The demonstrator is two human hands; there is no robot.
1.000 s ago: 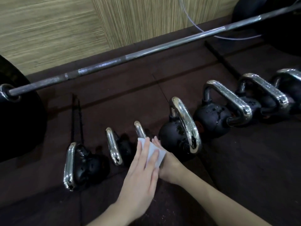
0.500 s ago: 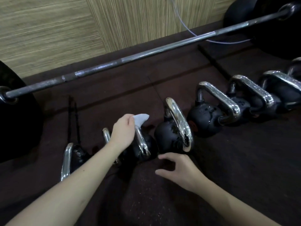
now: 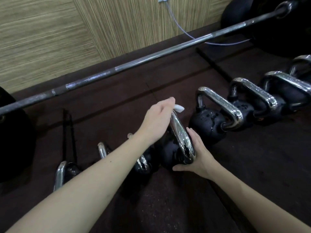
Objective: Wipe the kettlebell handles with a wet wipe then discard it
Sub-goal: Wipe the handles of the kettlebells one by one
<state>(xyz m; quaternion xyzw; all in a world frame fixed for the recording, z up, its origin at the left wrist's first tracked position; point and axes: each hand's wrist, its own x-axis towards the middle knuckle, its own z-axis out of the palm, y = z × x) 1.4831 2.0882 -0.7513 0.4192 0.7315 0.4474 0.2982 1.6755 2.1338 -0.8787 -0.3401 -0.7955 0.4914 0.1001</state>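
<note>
Left hand shifted wet wipe onto next handle, long axis running away from camera

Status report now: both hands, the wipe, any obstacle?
Left hand holds wet wipe on kettlebell handle. Right hand steadies it, fingers straight. No obstacle.

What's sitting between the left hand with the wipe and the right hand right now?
In the head view, the chrome handle of one kettlebell runs between them: the left hand holds the wet wipe at its far end, the right hand steadies its near end.
</note>
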